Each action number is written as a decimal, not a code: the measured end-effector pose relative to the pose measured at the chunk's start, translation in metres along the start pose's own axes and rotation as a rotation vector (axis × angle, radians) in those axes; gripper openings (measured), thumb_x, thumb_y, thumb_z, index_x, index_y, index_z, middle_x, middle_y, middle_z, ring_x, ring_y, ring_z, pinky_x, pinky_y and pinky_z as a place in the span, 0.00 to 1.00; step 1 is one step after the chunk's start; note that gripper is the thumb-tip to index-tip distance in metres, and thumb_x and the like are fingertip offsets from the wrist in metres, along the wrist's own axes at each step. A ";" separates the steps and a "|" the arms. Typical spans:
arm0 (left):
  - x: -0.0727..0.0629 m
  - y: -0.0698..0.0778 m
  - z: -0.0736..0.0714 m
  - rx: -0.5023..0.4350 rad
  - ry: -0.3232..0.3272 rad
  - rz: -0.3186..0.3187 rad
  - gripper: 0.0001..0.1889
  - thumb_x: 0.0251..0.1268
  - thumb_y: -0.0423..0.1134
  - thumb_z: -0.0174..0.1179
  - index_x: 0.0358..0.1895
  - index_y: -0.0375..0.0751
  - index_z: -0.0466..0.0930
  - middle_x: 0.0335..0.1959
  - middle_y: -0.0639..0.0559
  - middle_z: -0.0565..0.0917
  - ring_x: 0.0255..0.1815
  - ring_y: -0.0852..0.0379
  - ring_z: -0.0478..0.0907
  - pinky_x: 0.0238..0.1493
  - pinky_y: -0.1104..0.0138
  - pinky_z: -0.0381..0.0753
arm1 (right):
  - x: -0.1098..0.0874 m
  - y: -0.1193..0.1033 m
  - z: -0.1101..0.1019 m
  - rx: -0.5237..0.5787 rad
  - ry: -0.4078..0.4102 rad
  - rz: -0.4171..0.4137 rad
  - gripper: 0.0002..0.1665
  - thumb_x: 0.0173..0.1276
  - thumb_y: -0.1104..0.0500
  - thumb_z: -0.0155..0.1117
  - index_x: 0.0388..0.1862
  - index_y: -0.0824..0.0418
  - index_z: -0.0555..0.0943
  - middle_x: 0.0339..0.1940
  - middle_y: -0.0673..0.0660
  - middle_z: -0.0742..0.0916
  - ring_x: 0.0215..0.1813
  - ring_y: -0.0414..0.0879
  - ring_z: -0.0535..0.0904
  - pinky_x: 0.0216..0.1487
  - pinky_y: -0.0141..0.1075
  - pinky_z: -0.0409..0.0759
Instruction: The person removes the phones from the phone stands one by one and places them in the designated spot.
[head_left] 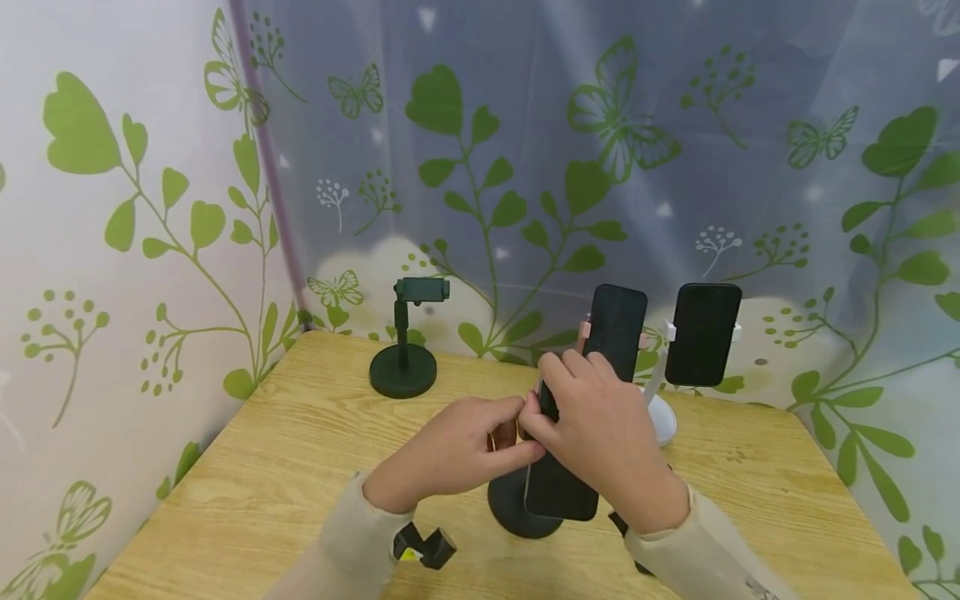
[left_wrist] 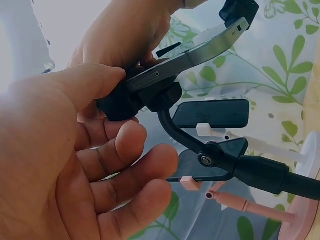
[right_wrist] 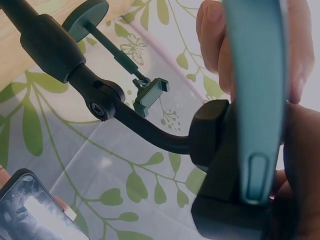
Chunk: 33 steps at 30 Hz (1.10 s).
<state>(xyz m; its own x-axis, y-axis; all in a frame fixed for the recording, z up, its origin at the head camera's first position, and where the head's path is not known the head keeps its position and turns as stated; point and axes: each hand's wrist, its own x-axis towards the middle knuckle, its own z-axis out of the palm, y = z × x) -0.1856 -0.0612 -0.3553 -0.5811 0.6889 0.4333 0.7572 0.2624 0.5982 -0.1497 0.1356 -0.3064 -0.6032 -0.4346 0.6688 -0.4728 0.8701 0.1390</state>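
A dark smartphone [head_left: 562, 492] with a metallic edge sits tilted at the head of a black phone stand, whose round base [head_left: 517, 510] rests on the table. My right hand [head_left: 603, 421] holds the phone from above, its fingers bent over the upper part of the screen. From the left, my left hand [head_left: 468, 446] pinches the black clamp [left_wrist: 117, 102] at the phone's edge between thumb and fingers. The left wrist view shows the other fingers [left_wrist: 132, 200] loosely curled below it. A curved arm [left_wrist: 175, 130] joins the clamp to the stand's jointed pole.
An empty dark green phone stand [head_left: 403, 372] is at the back left of the wooden table [head_left: 300, 467]. At the back right, a pink-clamped stand carries one phone [head_left: 617, 321] and a white stand another phone [head_left: 702, 333]. Leaf-patterned curtains [head_left: 465, 250] hang close behind the table.
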 end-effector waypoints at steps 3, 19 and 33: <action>0.000 0.000 0.000 -0.014 0.002 0.002 0.11 0.77 0.51 0.60 0.34 0.58 0.73 0.23 0.66 0.75 0.20 0.68 0.71 0.24 0.71 0.72 | 0.000 0.000 0.000 -0.003 0.000 0.000 0.10 0.66 0.55 0.62 0.29 0.56 0.72 0.22 0.48 0.69 0.24 0.46 0.60 0.18 0.33 0.57; 0.003 -0.016 0.008 -0.135 0.019 0.100 0.10 0.76 0.44 0.62 0.34 0.54 0.72 0.20 0.64 0.72 0.18 0.67 0.67 0.24 0.72 0.70 | 0.000 0.000 0.000 0.007 -0.010 0.009 0.10 0.66 0.55 0.63 0.30 0.56 0.72 0.22 0.48 0.69 0.24 0.45 0.60 0.17 0.33 0.57; 0.006 -0.018 0.014 -0.230 0.038 0.130 0.08 0.75 0.40 0.62 0.35 0.53 0.75 0.17 0.63 0.69 0.16 0.67 0.66 0.23 0.72 0.69 | -0.001 0.001 0.001 0.020 0.000 -0.004 0.10 0.67 0.55 0.62 0.30 0.57 0.72 0.22 0.48 0.69 0.23 0.45 0.59 0.18 0.32 0.57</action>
<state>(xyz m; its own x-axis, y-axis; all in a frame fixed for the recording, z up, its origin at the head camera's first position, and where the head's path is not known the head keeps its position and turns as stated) -0.1980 -0.0526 -0.3730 -0.4972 0.6796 0.5394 0.7413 0.0097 0.6711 -0.1503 0.1368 -0.3081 -0.6013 -0.4385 0.6679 -0.4884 0.8633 0.1272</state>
